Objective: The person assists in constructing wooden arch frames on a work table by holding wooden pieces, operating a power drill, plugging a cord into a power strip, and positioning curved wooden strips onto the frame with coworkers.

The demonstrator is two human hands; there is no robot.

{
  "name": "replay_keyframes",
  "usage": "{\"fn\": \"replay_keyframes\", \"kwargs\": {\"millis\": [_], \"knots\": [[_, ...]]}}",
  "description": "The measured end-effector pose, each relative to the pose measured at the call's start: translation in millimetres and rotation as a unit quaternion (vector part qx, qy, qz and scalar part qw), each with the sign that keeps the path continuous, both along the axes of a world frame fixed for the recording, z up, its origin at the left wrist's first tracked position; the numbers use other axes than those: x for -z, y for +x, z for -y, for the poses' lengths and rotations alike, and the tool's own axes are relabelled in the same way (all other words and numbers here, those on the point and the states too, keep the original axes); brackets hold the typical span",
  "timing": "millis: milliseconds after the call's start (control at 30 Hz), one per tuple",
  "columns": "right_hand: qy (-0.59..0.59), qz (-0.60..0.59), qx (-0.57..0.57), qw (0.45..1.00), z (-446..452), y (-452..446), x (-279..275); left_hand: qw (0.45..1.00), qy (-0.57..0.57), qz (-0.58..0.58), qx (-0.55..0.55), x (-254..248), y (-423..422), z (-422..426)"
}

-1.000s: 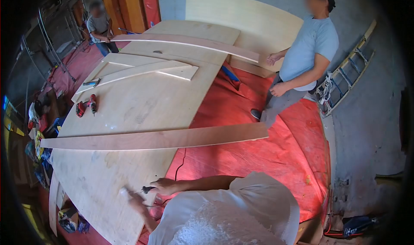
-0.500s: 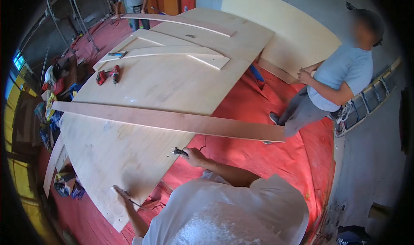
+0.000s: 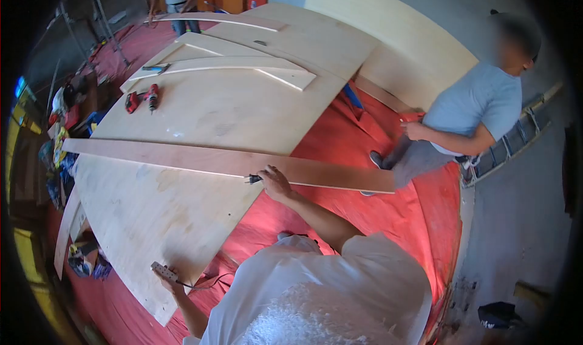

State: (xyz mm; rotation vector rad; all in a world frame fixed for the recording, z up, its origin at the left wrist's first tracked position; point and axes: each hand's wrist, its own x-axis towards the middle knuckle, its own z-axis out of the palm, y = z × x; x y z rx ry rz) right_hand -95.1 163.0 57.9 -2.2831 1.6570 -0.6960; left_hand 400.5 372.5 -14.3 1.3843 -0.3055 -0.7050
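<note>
My right hand (image 3: 276, 183) is closed round a black power plug (image 3: 253, 179), its metal prongs pointing left, above the near edge of a long board (image 3: 231, 161). That board lies crosswise over a large plywood sheet (image 3: 176, 208). Lower left, my left hand (image 3: 169, 280) grips a pale power strip (image 3: 163, 270) over the sheet's near corner. From the strip a dark cord (image 3: 203, 286) runs right toward my body, where it is hidden.
A red drill (image 3: 153, 96), a blue-handled tool (image 3: 156, 68) and a curved wooden frame (image 3: 231, 62) lie farther up the sheet. A co-worker (image 3: 477, 102) stands at right near a ladder (image 3: 516, 140); another person (image 3: 177, 2) is at the back. Red sheeting (image 3: 413, 214) covers the floor.
My right hand has risen with the plug toward the long board. My left hand has turned, showing the power strip's face. The co-worker at right has lowered their hands, turning away from the pale panel.
</note>
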Motion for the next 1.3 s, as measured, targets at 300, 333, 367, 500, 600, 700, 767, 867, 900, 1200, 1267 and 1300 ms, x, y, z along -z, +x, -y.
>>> {"fn": "replay_keyframes", "kwargs": {"millis": [300,333,367,500,600,700,767,867,900,1200,1267,1300], "knots": [[0.078,-0.070,0.002,0.994,14.1,6.4,42.9,0.996,0.029,-0.074,0.046,18.3,25.2,-1.2],[0.103,-0.052,0.013,0.993,13.9,5.8,43.5,0.996,0.026,-0.073,0.032,20.3,24.6,1.1],[0.130,-0.035,0.017,0.991,11.8,7.5,45.1,0.997,0.026,-0.072,0.012,18.0,23.0,-1.8],[0.000,0.008,-0.024,1.000,6.1,3.0,52.3,0.997,0.026,-0.040,0.066,23.6,32.1,-9.0],[0.028,0.060,-0.041,0.997,-7.6,-3.9,32.7,0.994,0.023,-0.053,0.094,6.7,24.8,-7.4],[0.004,0.163,0.023,0.986,-37.0,-9.2,41.6,0.993,0.049,-0.080,0.071,-7.5,16.3,-4.5],[0.014,0.219,0.104,0.970,-50.5,-16.2,30.2,0.993,0.055,-0.067,0.074,-10.3,10.6,-3.4],[0.128,0.335,0.228,0.905,-46.5,-36.0,119.0,0.992,0.098,-0.036,0.069,-8.6,10.9,0.1],[0.182,0.403,0.244,0.863,-50.9,-40.6,121.6,0.991,0.117,-0.023,0.067,-20.1,1.2,9.2],[0.267,0.426,-0.052,0.863,-85.6,60.5,-3.8,0.885,0.075,0.020,0.459,-114.0,-218.5,81.5],[0.329,0.515,-0.097,0.786,-86.2,82.9,-36.4,0.846,0.090,-0.046,0.524,-103.8,-232.4,88.7],[0.316,0.502,-0.091,0.800,-84.3,91.5,-34.7,0.830,0.100,-0.088,0.542,-104.8,-238.7,90.8]]}}
